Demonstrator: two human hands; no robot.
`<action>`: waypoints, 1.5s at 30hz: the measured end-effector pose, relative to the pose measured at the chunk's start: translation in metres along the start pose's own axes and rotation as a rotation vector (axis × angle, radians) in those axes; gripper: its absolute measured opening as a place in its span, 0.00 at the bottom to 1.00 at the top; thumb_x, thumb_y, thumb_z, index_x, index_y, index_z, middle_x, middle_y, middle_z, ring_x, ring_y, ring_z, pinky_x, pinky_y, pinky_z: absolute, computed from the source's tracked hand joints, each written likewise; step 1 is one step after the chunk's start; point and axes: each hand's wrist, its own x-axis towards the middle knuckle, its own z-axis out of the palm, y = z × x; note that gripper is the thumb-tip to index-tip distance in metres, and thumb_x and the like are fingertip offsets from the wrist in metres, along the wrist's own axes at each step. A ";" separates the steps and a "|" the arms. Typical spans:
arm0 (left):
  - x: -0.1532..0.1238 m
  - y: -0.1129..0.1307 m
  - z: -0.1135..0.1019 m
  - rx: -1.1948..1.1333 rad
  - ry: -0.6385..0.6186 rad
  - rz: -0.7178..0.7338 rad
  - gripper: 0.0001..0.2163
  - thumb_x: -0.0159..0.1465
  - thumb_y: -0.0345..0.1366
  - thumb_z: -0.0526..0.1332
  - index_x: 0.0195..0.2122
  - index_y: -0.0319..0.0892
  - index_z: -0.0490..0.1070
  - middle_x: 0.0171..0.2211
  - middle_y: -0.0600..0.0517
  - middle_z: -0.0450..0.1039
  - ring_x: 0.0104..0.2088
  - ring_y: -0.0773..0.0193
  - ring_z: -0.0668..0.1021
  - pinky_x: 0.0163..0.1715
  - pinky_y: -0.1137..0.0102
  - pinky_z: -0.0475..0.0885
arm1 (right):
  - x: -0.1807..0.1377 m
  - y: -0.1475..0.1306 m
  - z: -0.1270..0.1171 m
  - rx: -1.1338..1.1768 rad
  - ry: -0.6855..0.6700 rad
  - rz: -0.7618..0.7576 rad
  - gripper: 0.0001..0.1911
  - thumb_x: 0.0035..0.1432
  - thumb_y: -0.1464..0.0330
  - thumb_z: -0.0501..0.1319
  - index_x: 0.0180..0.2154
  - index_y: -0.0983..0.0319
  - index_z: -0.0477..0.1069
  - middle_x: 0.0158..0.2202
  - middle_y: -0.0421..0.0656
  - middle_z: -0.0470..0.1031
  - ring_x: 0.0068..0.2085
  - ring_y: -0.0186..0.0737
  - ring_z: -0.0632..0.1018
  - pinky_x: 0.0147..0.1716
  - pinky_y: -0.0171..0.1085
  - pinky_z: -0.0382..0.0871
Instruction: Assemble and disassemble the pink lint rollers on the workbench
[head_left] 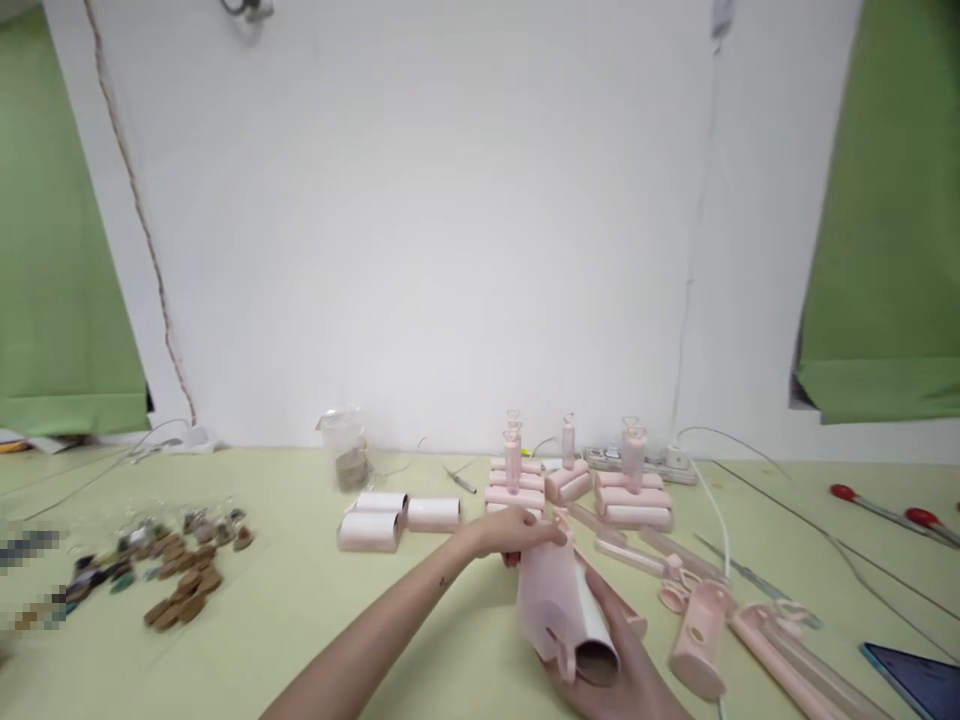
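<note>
My right hand point(626, 655) cups a pale pink plastic casing point(544, 600) from below and the right side. A white hollow tube point(596, 625) lies along the casing, its dark open end facing me. A small pink loop hangs at the near end. My left hand point(517, 530) is closed over the far end of the casing; its fingertips are partly hidden. To the right of my right hand lies a pink cylinder with a round hole point(701, 640), and a small pink ring piece point(675, 585) is just behind it.
White tubes point(367, 530) lie left of centre near a clear plastic cup point(346, 450). Pink rolls point(634, 515) with small clear bottles stand at the back. Brown pieces point(184, 595) are heaped at left. Red-handled tools point(922, 517), cables and a phone point(915, 680) lie at right.
</note>
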 end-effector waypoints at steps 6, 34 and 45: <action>0.012 -0.028 -0.006 -0.099 0.107 0.080 0.16 0.50 0.50 0.55 0.19 0.41 0.62 0.14 0.58 0.58 0.14 0.71 0.63 0.13 0.75 0.55 | 0.012 0.003 -0.004 0.183 0.019 -0.075 0.12 0.47 0.59 0.61 0.34 0.58 0.70 0.25 0.39 0.75 0.29 0.37 0.76 0.31 0.37 0.71; -0.061 -0.034 0.063 -0.700 0.198 0.171 0.25 0.52 0.46 0.61 0.48 0.39 0.64 0.42 0.45 0.70 0.41 0.57 0.72 0.42 0.66 0.67 | -0.014 0.013 0.015 -0.008 0.079 -0.223 0.17 0.53 0.56 0.55 0.40 0.60 0.65 0.24 0.39 0.71 0.20 0.33 0.70 0.19 0.35 0.66; -0.072 -0.025 0.046 -0.331 0.145 0.297 0.20 0.64 0.44 0.44 0.55 0.46 0.57 0.36 0.52 0.63 0.38 0.65 0.68 0.46 0.70 0.60 | -0.017 0.018 0.017 -0.266 -0.021 0.002 0.20 0.55 0.54 0.50 0.29 0.64 0.66 0.19 0.38 0.68 0.16 0.31 0.70 0.16 0.30 0.64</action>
